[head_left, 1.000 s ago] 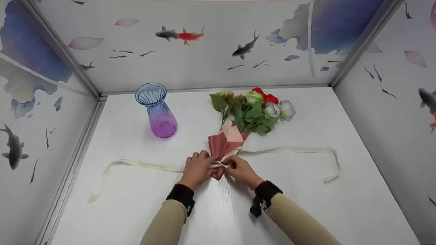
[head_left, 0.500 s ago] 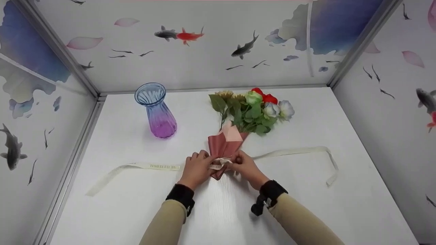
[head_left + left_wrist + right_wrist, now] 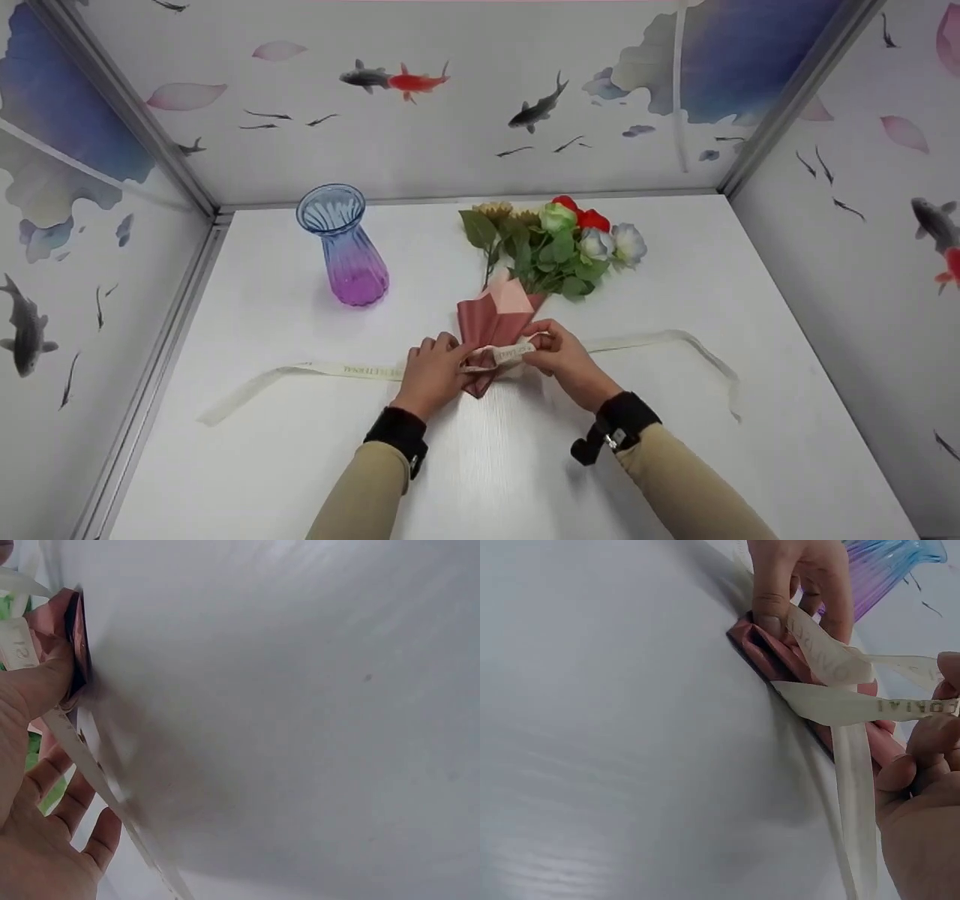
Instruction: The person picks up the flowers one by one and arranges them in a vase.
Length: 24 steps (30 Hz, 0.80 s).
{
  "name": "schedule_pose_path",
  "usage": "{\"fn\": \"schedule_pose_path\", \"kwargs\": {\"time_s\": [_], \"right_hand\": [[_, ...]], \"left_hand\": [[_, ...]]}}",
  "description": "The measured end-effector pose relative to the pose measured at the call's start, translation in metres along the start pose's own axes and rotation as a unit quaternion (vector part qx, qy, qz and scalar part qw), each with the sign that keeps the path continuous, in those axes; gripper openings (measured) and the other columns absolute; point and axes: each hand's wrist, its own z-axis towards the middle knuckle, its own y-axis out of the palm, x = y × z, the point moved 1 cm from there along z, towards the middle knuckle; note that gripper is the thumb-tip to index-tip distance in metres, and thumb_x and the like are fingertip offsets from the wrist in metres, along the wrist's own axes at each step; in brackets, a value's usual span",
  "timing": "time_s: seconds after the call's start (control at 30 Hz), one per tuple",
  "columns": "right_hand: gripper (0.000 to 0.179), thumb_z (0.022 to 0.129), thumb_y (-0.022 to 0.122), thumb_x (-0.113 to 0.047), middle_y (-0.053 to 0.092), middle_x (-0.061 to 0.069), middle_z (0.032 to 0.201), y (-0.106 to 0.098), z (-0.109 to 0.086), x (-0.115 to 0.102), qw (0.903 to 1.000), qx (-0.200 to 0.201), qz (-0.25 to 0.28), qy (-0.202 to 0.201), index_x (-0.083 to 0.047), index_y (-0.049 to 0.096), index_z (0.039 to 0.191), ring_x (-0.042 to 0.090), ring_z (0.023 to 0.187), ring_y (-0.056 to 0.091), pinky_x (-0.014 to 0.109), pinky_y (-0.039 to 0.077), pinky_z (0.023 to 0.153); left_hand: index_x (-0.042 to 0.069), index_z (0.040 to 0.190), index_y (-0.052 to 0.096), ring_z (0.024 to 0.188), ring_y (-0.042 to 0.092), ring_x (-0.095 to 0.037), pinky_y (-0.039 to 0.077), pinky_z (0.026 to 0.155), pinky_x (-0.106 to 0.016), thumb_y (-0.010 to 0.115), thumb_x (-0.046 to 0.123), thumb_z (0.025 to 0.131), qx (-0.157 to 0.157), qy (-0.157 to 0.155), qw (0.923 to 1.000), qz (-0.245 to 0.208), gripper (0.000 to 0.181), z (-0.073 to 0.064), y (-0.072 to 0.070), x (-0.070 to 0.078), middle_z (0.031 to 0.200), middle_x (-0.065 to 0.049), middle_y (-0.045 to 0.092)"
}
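A bouquet of artificial flowers (image 3: pixel 555 244) lies on the white table, its stems wrapped in dusky-pink paper (image 3: pixel 491 319). A cream printed ribbon (image 3: pixel 337 369) crosses the paper's narrow end, with long tails out to both sides. My left hand (image 3: pixel 431 379) grips that end from the left, thumb pressed on the paper and ribbon, as the left wrist view shows of the thumb (image 3: pixel 45 679). To the right of the wrap, my right hand (image 3: pixel 570 367) pinches a ribbon length (image 3: pixel 907 709) between thumb and fingers, pulled out from the wrap. The paper underneath is partly hidden.
A ribbed blue-to-purple glass vase (image 3: pixel 352 247) stands at the back left of the table (image 3: pixel 247 465). Printed wall panels (image 3: pixel 465 150) with fish enclose the table at the back and both sides.
My right hand has moved right and slightly up, drawing a length of ribbon out from the wrap. The right-hand ribbon tail has shifted on the table. My left hand stays in place.
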Motion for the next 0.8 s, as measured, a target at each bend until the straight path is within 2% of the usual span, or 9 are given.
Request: {"fn": "schedule_pose_path", "kwargs": {"time_s": [0.2, 0.5, 0.67, 0.8], "right_hand": [[0.045, 0.092, 0.07, -0.004, 0.053, 0.001, 0.089, -0.016, -0.003, -0.008, 0.9995, 0.024, 0.013, 0.019, -0.007, 0.044, 0.129, 0.012, 0.064, 0.038, 0.03, 0.031, 0.063], [0.045, 0.094, 0.066, -0.001, 0.049, 0.002, 0.087, -0.033, -0.006, -0.018, 0.998, 0.052, 0.036, 0.004, -0.007, 0.041, 0.131, 0.011, 0.056, 0.029, 0.039, 0.018, 0.065], [0.04, 0.095, 0.063, -0.001, 0.047, 0.0, 0.086, -0.046, -0.004, -0.025, 0.9944, 0.102, 0.028, 0.002, -0.007, 0.042, 0.129, 0.011, 0.056, 0.026, 0.037, 0.02, 0.064], [0.036, 0.096, 0.059, 0.0, 0.046, -0.002, 0.085, -0.059, -0.005, -0.031, 0.988, 0.153, 0.017, 0.007, -0.003, 0.045, 0.129, 0.009, 0.057, 0.027, 0.03, 0.025, 0.06]], "left_hand": [[0.029, 0.134, 0.065, 0.104, 0.055, -0.035, 0.045, 0.083, -0.051, 0.08, 0.032, 0.088, 0.0, -0.003, 1.0, -0.008, 0.048, 0.0, -0.002, 0.0, 0.115, -0.008, 0.057], [0.027, 0.133, 0.065, 0.104, 0.055, -0.036, 0.046, 0.084, -0.052, 0.08, 0.033, 0.089, -0.001, -0.004, 1.0, -0.006, 0.047, 0.0, -0.001, -0.001, 0.116, -0.009, 0.057], [0.028, 0.133, 0.066, 0.102, 0.054, -0.034, 0.044, 0.082, -0.049, 0.079, 0.036, 0.088, -0.001, -0.005, 1.0, -0.005, 0.047, 0.0, 0.0, -0.001, 0.112, -0.007, 0.056], [0.028, 0.133, 0.066, 0.102, 0.052, -0.034, 0.042, 0.082, -0.049, 0.079, 0.034, 0.088, -0.006, -0.008, 0.9999, -0.01, 0.047, 0.0, 0.001, -0.001, 0.107, -0.006, 0.055]]}}
